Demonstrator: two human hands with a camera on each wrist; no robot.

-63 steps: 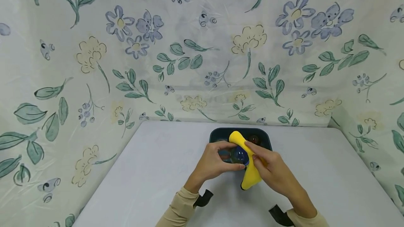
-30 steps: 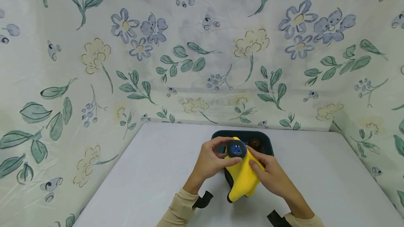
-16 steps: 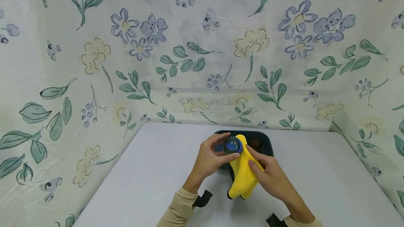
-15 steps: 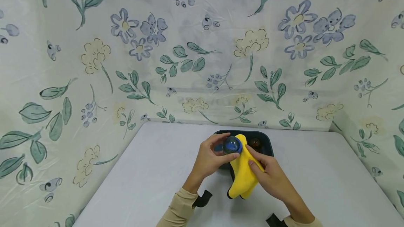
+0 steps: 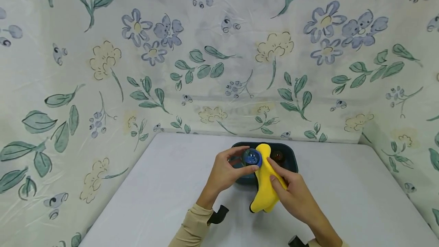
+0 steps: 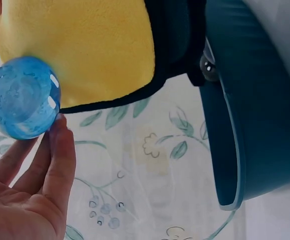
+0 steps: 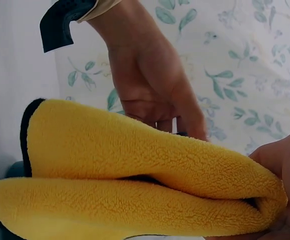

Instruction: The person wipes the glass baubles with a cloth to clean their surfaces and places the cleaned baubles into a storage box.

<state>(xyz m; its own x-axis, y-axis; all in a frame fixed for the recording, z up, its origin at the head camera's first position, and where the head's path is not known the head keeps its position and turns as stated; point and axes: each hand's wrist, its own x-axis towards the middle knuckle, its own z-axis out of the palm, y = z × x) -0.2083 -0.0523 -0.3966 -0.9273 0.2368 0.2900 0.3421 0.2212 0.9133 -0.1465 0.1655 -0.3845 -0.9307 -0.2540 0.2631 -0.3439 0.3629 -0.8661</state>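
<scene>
My left hand (image 5: 226, 170) pinches a clear blue glass ball (image 5: 251, 157) between thumb and fingers, just above a dark teal tray (image 5: 289, 155). The ball (image 6: 22, 97) shows large in the left wrist view, against my fingertips (image 6: 59, 150). My right hand (image 5: 291, 195) grips a folded yellow cloth (image 5: 265, 186) with a black edge and presses its upper end against the ball's right side. In the right wrist view the cloth (image 7: 134, 185) fills the lower half, with my left hand (image 7: 150, 85) behind it. A dark reddish ball (image 5: 277, 156) lies in the tray.
The tray (image 6: 250, 125) stands at the back middle of a white table (image 5: 164, 186). Floral-print sheeting (image 5: 219, 56) walls the table on the back, left and right. Black wrist straps (image 5: 219, 214) show at both sleeves.
The blue ball and my left hand have shifted slightly up and left over the tray. The cloth has turned from lying under the ball to standing along its right side.
</scene>
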